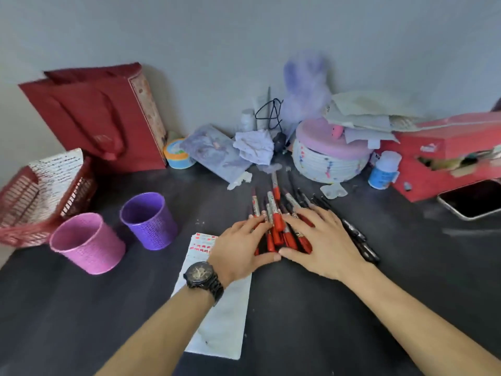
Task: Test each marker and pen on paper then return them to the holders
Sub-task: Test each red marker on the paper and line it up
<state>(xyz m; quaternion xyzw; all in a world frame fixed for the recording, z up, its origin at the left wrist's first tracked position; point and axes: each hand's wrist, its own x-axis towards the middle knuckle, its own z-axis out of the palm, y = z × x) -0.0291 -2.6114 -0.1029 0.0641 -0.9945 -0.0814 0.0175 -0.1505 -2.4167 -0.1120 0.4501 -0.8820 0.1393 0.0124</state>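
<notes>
Several red markers [275, 213] lie in a heap on the dark table, with several black pens [357, 237] beside them on the right. My left hand [238, 248], with a black watch on the wrist, lies flat on the left side of the heap. Flat on the right side rests my right hand [325, 245], partly covering the black pens. Both hands' fingers are spread and the thumbs nearly touch at the near end of the heap. A white paper [222, 316] with red test marks lies under my left wrist. A pink holder [86, 242] and a purple holder [147, 219] stand at the left, both looking empty.
A red mesh basket [29, 202] and a dark red bag [89, 115] stand at the far left. Clutter lines the back wall: a tape roll [177, 154], crumpled papers, a round white box [330, 161], a small bottle [383, 169]. A red box [444, 158] and a phone [471, 199] sit at the right.
</notes>
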